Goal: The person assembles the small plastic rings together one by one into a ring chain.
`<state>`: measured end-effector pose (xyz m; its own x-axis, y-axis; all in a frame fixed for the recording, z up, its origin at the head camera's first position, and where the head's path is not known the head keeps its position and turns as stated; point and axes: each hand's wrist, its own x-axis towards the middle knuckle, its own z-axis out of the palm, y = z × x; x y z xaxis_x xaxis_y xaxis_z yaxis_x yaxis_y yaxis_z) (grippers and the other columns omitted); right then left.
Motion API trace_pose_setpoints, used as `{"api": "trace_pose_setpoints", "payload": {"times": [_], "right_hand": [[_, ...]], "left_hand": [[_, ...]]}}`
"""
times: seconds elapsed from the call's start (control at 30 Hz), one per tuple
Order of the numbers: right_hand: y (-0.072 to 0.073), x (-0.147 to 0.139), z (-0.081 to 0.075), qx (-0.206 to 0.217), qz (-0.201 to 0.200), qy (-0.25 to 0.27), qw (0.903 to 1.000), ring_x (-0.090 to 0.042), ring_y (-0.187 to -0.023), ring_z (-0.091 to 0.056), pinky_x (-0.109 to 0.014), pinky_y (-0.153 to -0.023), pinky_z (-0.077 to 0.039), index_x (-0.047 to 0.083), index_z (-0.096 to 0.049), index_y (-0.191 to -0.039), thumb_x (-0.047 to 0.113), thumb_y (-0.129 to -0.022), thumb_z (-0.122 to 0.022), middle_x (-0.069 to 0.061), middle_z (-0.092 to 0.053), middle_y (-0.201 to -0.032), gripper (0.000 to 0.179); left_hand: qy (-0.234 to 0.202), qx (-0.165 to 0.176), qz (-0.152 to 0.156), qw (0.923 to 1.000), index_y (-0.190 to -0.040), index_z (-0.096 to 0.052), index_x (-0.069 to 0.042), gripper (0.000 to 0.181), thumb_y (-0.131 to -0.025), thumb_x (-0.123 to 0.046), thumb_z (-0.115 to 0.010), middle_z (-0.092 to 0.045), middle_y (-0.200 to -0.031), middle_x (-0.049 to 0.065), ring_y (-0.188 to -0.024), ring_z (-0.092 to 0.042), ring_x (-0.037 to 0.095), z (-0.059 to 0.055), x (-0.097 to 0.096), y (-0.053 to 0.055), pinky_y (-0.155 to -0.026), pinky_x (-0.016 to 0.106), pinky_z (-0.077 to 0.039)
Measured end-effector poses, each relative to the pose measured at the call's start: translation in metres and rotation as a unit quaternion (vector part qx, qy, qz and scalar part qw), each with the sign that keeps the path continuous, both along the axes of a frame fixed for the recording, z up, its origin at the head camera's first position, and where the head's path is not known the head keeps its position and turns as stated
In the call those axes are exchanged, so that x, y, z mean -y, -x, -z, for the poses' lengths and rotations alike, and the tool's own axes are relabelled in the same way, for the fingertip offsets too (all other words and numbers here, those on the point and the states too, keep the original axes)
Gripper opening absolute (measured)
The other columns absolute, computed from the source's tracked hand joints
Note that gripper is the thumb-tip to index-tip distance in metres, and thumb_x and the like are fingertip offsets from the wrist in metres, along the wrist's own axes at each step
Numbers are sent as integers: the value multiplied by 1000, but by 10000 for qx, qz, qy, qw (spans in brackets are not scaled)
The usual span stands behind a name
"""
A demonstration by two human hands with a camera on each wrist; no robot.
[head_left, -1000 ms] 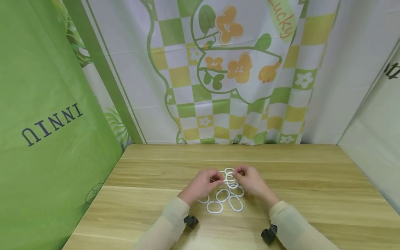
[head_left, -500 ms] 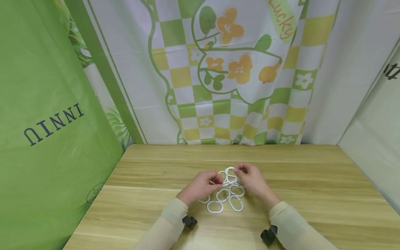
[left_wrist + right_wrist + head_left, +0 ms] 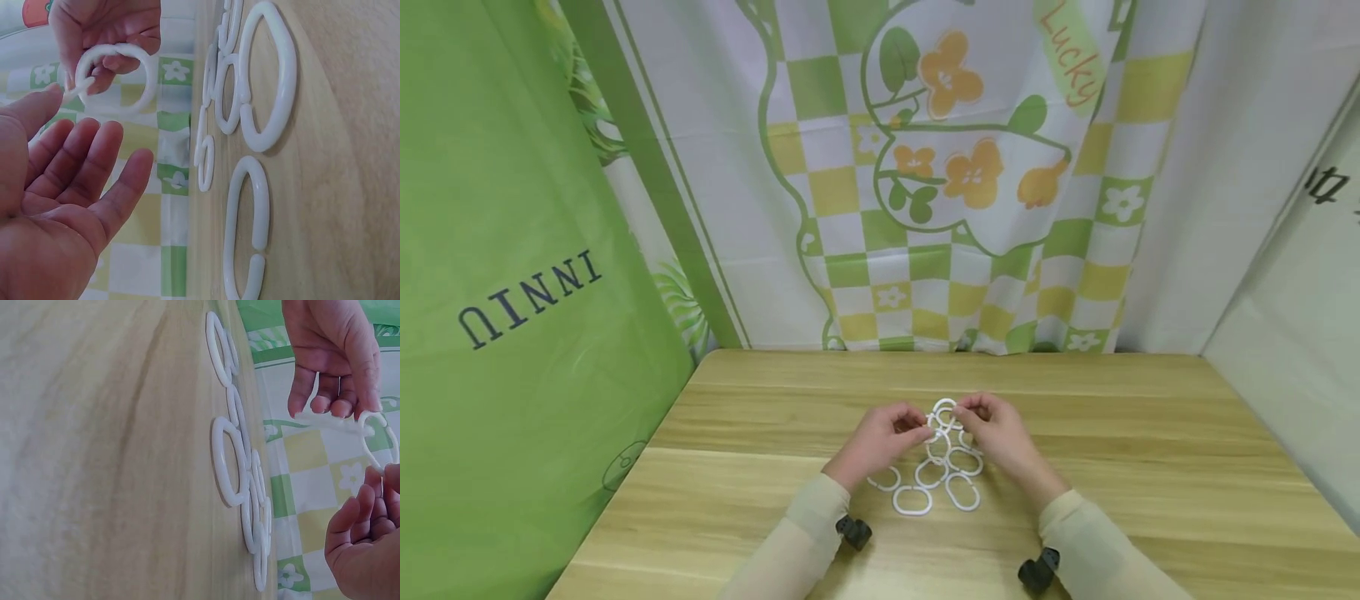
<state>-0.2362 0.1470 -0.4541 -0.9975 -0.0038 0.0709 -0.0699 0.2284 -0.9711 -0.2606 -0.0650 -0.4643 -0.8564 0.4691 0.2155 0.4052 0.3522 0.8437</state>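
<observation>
White plastic C-shaped links, each with a small gap, are in both hands and on the wooden table. My right hand point(image 3: 1003, 433) pinches one link point(image 3: 152, 81) above the table, at its edge. My left hand point(image 3: 880, 442) pinches a second link point(image 3: 328, 422) between thumb and fingers. In the right wrist view this second link crosses the first one, its far end pointing toward the table. The left hand's lower fingers point(image 3: 103, 150) are spread loosely. Where the two links meet is partly covered by fingertips.
Several loose links lie below the hands, including one link point(image 3: 912, 501) at the near side and another link point(image 3: 962, 492) to its right. The wooden table point(image 3: 760, 417) reaches back to a patterned curtain point(image 3: 928, 262). A green cloth point(image 3: 550, 375) hangs on the left.
Both hands stay close together and have shifted slightly left. The held links have turned between the fingers; one now hangs lower, under the left fingertips. The head view has tilted slightly.
</observation>
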Motion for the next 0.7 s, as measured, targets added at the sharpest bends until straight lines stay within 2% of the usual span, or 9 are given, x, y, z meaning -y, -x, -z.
{"api": "trace_pose_setpoints", "payload": {"times": [0.17, 0.37, 0.57, 0.7], "right_hand": [[-2, -2, 5, 7, -91, 141, 9999, -25, -73, -55, -28, -58, -48, -2, -63, -100, 13, -94, -66, -15, -61, -83, 16], [-3, -3, 6, -33, -188, 247, 9995, -23, -74, -56, -31, -60, -50, -3, -62, -100, 12, -93, -68, -17, -62, -85, 18], [3, -17, 5, 83, 161, 223, 9996, -17, -70, -54, -28, -60, -48, -5, -62, -102, 11, -95, -65, -15, -64, -89, 18], [10, -30, 9, 101, 344, -230, 9991, -19, -73, -56, -25, -61, -47, -6, -61, -101, 9, -96, -61, -11, -64, -87, 15]], "left_hand": [[-107, -79, 13, 9999, -91, -69, -12, 8, -92, -20, -72, -66, -83, -6, -76, -61, 9, 2, 0, 3, -69, 26, -51], [-88, -87, -226, 9997, -91, -68, -12, 5, -92, -16, -70, -66, -85, -6, -79, -61, 9, -4, 4, 2, -75, 27, -52], [-183, -82, -387, 9990, -91, -68, -12, 7, -92, -19, -69, -66, -85, -7, -80, -62, 10, -10, 11, 2, -75, 27, -52], [-292, -143, -316, 9990, -93, -68, -11, 6, -93, -16, -68, -67, -86, -2, -79, -63, 11, -11, 15, 3, -73, 27, -53]]}}
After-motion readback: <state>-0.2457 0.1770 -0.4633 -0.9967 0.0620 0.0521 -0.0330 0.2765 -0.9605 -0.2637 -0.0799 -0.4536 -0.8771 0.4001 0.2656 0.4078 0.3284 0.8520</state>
